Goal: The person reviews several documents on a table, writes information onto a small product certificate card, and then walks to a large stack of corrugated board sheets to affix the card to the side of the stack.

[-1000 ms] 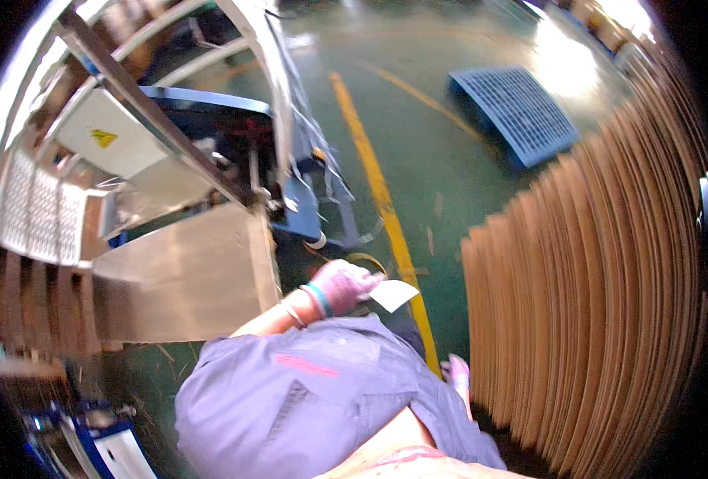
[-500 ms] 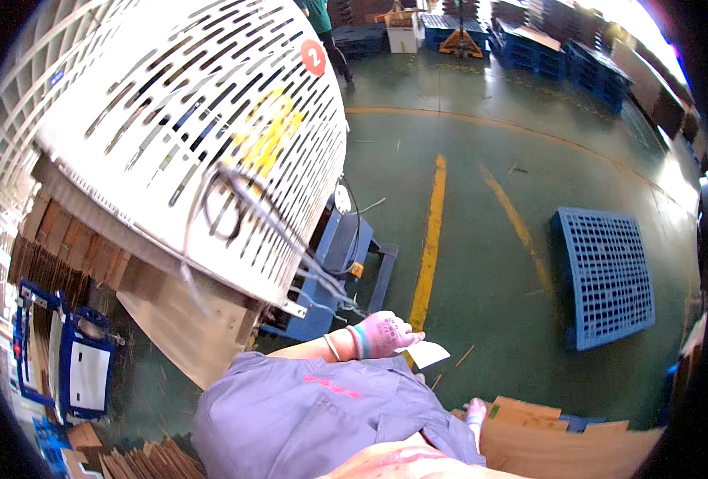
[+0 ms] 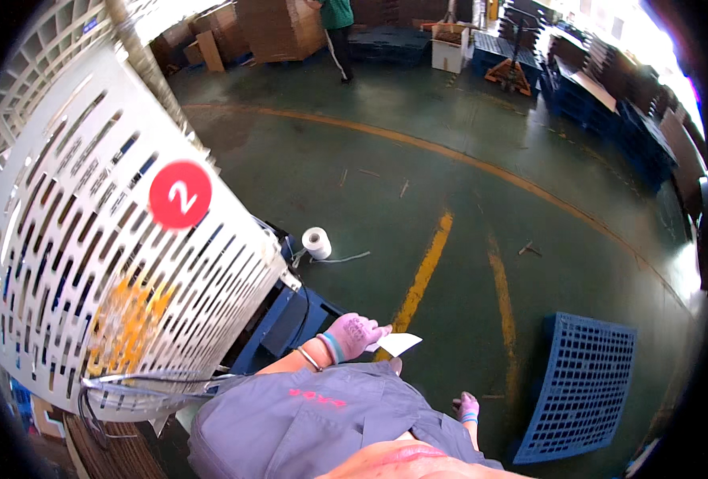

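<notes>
My left hand [image 3: 354,335] wears a pale pink glove and is held in front of my waist. Its fingers pinch a small white piece of paper [image 3: 400,343], whose loose corner points to the right. Lower down, on the right, hangs my right hand [image 3: 467,407], also in a pink glove. It holds nothing that I can see, its fingers loosely bent and partly apart.
On my left stands a white slotted panel [image 3: 130,263] with a red round sign [image 3: 180,195] and dangling cables [image 3: 142,385]. Beyond is a white roll [image 3: 316,242]. A blue pallet [image 3: 581,387] lies at right. A person [image 3: 338,32] stands far off, near a pallet jack [image 3: 510,73].
My view has moved forward past the slotted panel, which now sits farther left. The white roll has come fully into sight. The paper stays in my left hand.
</notes>
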`<state>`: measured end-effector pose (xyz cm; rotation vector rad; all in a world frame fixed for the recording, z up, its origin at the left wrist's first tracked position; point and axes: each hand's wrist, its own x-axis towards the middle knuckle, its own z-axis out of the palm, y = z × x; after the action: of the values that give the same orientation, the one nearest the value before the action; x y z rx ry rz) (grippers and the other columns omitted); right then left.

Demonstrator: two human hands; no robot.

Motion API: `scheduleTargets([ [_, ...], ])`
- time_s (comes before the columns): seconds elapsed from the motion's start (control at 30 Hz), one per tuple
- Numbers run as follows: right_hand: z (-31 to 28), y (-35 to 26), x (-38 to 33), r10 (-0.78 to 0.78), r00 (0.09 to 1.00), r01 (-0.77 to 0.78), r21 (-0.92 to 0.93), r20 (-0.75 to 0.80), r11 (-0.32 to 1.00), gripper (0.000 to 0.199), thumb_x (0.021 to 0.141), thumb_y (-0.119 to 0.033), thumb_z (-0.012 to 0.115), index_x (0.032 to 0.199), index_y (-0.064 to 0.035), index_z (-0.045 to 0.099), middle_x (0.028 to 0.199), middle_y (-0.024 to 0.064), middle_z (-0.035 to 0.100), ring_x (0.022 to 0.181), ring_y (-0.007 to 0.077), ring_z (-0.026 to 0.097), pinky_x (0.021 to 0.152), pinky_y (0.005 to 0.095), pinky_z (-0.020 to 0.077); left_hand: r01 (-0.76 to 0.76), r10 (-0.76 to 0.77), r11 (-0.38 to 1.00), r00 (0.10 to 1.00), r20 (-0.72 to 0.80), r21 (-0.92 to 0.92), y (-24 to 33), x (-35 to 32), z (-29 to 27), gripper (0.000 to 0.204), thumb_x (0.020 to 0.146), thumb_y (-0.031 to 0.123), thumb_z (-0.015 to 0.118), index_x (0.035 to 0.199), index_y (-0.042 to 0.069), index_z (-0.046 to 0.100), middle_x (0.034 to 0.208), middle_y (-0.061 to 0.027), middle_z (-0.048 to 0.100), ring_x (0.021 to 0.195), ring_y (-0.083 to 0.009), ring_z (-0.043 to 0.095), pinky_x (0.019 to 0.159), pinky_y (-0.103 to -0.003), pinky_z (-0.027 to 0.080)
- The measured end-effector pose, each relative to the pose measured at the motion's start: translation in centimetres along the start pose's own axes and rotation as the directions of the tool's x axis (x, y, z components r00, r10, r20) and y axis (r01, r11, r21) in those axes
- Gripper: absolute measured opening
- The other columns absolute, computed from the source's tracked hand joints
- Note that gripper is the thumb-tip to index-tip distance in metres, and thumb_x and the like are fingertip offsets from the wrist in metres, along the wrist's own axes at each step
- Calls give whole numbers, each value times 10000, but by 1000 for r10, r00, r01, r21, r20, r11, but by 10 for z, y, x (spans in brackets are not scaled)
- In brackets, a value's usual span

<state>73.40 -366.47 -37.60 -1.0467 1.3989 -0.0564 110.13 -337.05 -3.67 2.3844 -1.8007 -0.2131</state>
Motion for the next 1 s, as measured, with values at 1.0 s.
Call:
scheduleTargets([
  [1.0, 440, -837, 618, -444, 698, 697, -674, 562, 243, 196, 703, -238, 703, 781, -70, 640, 882, 181, 678, 865, 367, 662, 753, 465, 547, 509, -510, 860, 860, -23, -23, -578, 578, -98, 379, 877, 181, 551, 1248, 154, 625, 884, -99, 660, 828, -279, 663, 719, -416, 511],
])
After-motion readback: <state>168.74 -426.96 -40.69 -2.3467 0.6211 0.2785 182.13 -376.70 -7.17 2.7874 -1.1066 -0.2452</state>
